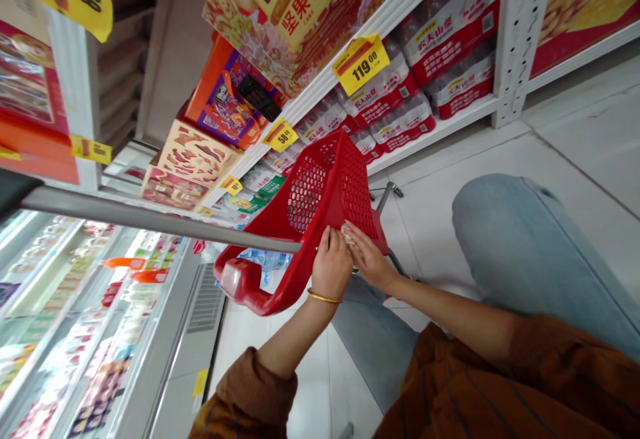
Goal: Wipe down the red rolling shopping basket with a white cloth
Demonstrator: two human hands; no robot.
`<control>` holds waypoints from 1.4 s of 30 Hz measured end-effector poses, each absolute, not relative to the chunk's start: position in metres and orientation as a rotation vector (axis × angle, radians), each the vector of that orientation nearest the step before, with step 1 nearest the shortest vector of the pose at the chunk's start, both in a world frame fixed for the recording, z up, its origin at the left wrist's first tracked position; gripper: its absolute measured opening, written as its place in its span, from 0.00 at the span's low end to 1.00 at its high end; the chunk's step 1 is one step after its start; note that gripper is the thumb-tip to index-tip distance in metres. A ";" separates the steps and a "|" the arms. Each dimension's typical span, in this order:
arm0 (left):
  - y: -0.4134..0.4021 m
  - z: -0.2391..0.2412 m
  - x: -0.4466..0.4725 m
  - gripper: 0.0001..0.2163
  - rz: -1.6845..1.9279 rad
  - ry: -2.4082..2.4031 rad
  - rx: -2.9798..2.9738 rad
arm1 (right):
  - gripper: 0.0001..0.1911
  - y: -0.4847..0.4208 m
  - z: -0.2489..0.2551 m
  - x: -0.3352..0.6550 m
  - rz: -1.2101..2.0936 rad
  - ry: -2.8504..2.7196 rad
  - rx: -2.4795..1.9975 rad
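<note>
A red plastic shopping basket (360, 189) with perforated walls stands tilted in my view, a grey metal handle bar reaching from it to the left. My left hand (333, 262), with a gold bangle at the wrist, has its fingers closed over the basket's side edge. Right beside it, my right hand (369, 257) presses a pale crumpled cloth (352, 243) against the basket's outer wall. Most of that cloth is covered by the fingers, so its exact kind is hard to make out. Blue-tinted clear plastic shows through the basket's opening near the handle.
Shelves along the top hold a nut gift box (295, 19), a purple snack box (230, 102) and red-wrapped packs of bottled water (453, 22). Yellow price tags (361, 64) hang from the shelf edge. A lit display fridge (100, 312) stands left. My jean-clad knees flank pale floor tiles.
</note>
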State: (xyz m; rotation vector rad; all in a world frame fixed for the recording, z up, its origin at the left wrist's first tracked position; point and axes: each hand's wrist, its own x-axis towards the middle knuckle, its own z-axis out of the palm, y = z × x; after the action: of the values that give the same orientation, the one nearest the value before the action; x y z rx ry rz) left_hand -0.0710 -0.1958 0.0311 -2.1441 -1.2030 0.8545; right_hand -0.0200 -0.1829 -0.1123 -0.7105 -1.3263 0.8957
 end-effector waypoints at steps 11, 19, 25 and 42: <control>-0.199 0.032 -0.081 0.20 0.912 -1.105 -2.190 | 0.26 -0.185 -0.141 -0.035 0.828 -1.425 -0.670; -0.201 0.032 -0.078 0.19 0.931 -1.120 -2.176 | 0.27 -0.186 -0.166 -0.031 0.838 -1.451 -0.700; -0.202 0.030 -0.078 0.18 0.906 -1.136 -2.153 | 0.28 -0.191 -0.180 -0.029 0.857 -1.450 -0.754; -0.196 -0.012 -0.069 0.20 0.813 -1.337 -2.176 | 0.29 -0.197 -0.149 -0.034 0.949 -1.302 -0.793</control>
State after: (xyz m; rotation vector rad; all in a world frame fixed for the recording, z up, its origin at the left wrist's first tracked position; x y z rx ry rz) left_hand -0.0687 -0.1961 -0.0122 -2.1763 -1.3374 0.8134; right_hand -0.0343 -0.1972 -0.1492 -0.7927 -1.3019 0.9488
